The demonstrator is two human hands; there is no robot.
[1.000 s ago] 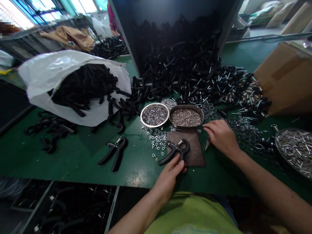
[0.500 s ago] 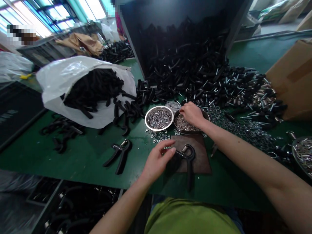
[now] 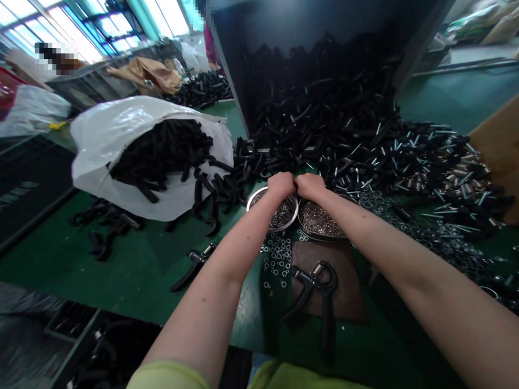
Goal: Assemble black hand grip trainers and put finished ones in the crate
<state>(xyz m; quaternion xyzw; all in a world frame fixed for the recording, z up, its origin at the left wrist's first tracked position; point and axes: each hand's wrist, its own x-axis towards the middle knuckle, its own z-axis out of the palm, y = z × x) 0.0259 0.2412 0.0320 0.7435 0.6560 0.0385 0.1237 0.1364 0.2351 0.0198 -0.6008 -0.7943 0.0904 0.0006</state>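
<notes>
My left hand (image 3: 280, 185) is over the far edge of a round metal bowl (image 3: 263, 229) of small metal pins or screws, fingers curled down. My right hand (image 3: 310, 186) is close beside it, closed, at the far rim of a second metal bowl (image 3: 324, 237) full of tiny metal parts. A small dark bit shows between the two hands; what they hold is hidden. On a brown square plate (image 3: 352, 302) nearer me lies a black hand grip exerciser (image 3: 327, 294) with a spring. Another hand grip exerciser (image 3: 194, 267) lies left, partly behind my left forearm.
Loose washers (image 3: 278, 256) are scattered before the bowls. A white sack (image 3: 162, 208) spills black handles at the left. Black parts (image 3: 348, 124) heap up from a dark bin at the back. Metal rings (image 3: 430, 237) and a cardboard box (image 3: 497, 146) are at the right.
My left hand has gone forward from beside the hand grip exerciser to the bowls. My right hand has shifted from over the right bowl to its far rim, beside the left. The view has moved slightly.
</notes>
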